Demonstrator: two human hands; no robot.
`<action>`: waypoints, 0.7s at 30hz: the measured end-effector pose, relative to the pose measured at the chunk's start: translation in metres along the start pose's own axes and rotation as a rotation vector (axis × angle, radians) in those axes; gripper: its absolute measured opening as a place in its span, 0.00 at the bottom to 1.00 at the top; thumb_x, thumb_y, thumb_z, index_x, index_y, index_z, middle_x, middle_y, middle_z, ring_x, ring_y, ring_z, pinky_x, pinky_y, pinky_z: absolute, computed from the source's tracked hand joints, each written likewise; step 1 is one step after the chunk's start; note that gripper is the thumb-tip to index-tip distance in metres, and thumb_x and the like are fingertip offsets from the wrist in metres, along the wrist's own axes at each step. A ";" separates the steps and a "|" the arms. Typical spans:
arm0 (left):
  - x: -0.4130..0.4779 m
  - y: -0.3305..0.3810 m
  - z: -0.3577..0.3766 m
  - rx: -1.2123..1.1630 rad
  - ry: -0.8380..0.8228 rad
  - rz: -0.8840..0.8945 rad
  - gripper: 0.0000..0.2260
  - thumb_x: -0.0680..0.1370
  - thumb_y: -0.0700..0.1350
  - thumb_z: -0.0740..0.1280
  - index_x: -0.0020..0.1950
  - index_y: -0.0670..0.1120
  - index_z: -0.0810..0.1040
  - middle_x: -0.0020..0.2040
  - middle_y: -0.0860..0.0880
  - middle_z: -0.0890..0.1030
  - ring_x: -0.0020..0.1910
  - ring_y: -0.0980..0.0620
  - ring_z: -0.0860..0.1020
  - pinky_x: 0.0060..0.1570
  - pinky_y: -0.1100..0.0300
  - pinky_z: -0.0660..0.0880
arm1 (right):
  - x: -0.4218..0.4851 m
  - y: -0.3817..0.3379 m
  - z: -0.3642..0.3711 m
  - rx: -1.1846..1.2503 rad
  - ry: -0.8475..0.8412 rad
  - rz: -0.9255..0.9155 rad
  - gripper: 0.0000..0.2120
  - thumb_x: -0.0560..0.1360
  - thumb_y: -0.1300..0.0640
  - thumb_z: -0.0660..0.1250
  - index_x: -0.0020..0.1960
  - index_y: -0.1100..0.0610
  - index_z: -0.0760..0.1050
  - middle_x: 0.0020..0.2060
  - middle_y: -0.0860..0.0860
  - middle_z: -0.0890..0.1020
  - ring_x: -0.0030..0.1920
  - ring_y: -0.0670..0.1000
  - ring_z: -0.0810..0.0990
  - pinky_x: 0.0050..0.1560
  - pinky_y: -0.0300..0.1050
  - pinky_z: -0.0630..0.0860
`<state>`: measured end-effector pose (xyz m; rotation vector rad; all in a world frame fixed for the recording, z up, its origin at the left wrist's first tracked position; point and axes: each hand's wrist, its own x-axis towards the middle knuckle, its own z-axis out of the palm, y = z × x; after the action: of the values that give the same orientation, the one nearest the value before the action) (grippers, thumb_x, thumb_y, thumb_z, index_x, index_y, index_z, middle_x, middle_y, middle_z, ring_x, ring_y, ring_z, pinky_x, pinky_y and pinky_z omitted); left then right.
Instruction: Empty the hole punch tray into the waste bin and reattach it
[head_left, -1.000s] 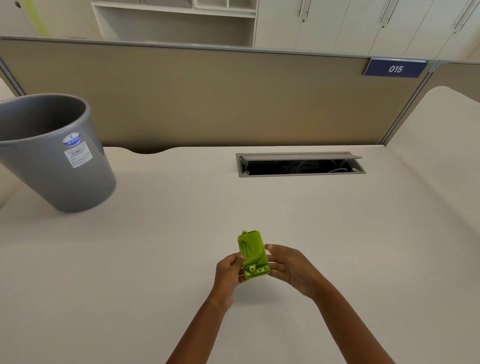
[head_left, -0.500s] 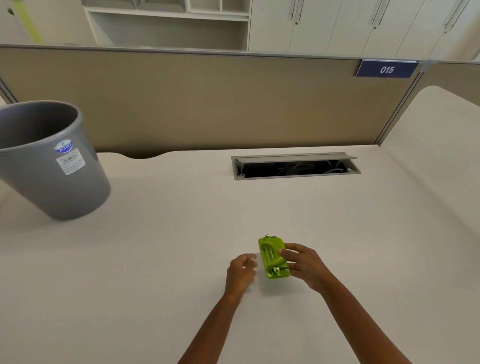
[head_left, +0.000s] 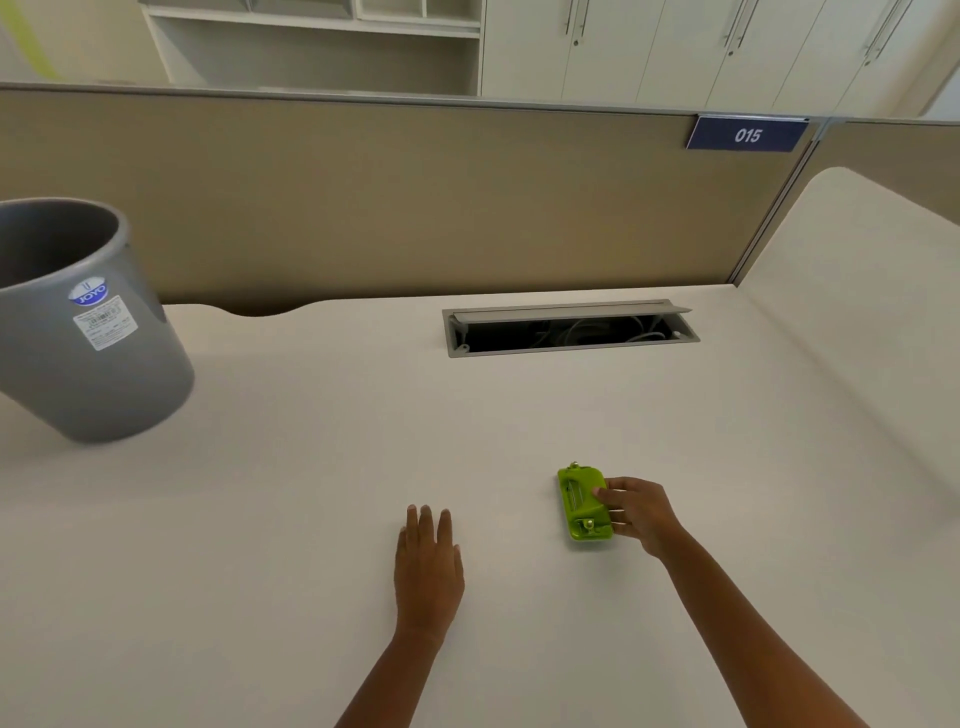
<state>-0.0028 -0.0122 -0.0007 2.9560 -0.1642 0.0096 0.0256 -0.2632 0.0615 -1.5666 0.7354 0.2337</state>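
Note:
A small green hole punch (head_left: 581, 503) lies on the white desk, right of centre, its long side pointing away from me. My right hand (head_left: 638, 512) rests against its right side with the fingers curled onto it. My left hand (head_left: 427, 562) lies flat on the desk, palm down, fingers apart, well to the left of the punch and holding nothing. A grey waste bin (head_left: 78, 322) with a white label stands on the desk at the far left. Whether the punch's tray is attached I cannot tell.
An open cable slot (head_left: 569, 330) with cords inside is set into the desk beyond the punch. A beige partition (head_left: 415, 197) with a blue "015" sign (head_left: 747, 135) runs along the back. A second desk surface (head_left: 857, 291) rises at the right.
The punch was held up between both hands; now it lies on the desk further right. My left hand let go and moved left, flat on the desk. My right hand stays on the punch.

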 end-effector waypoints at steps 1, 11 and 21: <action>-0.001 -0.001 0.001 0.010 -0.004 0.005 0.24 0.53 0.43 0.81 0.47 0.40 0.85 0.47 0.39 0.86 0.49 0.40 0.84 0.42 0.50 0.81 | 0.001 0.000 -0.001 -0.013 0.003 0.002 0.03 0.71 0.65 0.69 0.43 0.60 0.76 0.36 0.58 0.80 0.33 0.55 0.80 0.33 0.44 0.78; -0.004 -0.008 0.003 0.072 0.057 -0.009 0.23 0.52 0.43 0.81 0.46 0.39 0.85 0.46 0.38 0.86 0.48 0.39 0.84 0.41 0.49 0.81 | 0.007 0.002 -0.003 -0.167 0.086 -0.009 0.06 0.68 0.65 0.71 0.35 0.57 0.77 0.39 0.60 0.79 0.41 0.56 0.76 0.37 0.42 0.74; -0.006 -0.012 0.005 0.082 0.070 0.015 0.23 0.53 0.44 0.81 0.46 0.39 0.85 0.46 0.38 0.85 0.48 0.39 0.84 0.42 0.49 0.81 | 0.010 0.007 -0.002 -0.203 0.156 -0.013 0.06 0.69 0.65 0.71 0.35 0.60 0.76 0.40 0.61 0.78 0.41 0.56 0.76 0.35 0.41 0.73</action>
<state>-0.0079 -0.0007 -0.0083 3.0313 -0.1800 0.1242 0.0286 -0.2683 0.0504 -1.7968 0.8433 0.1823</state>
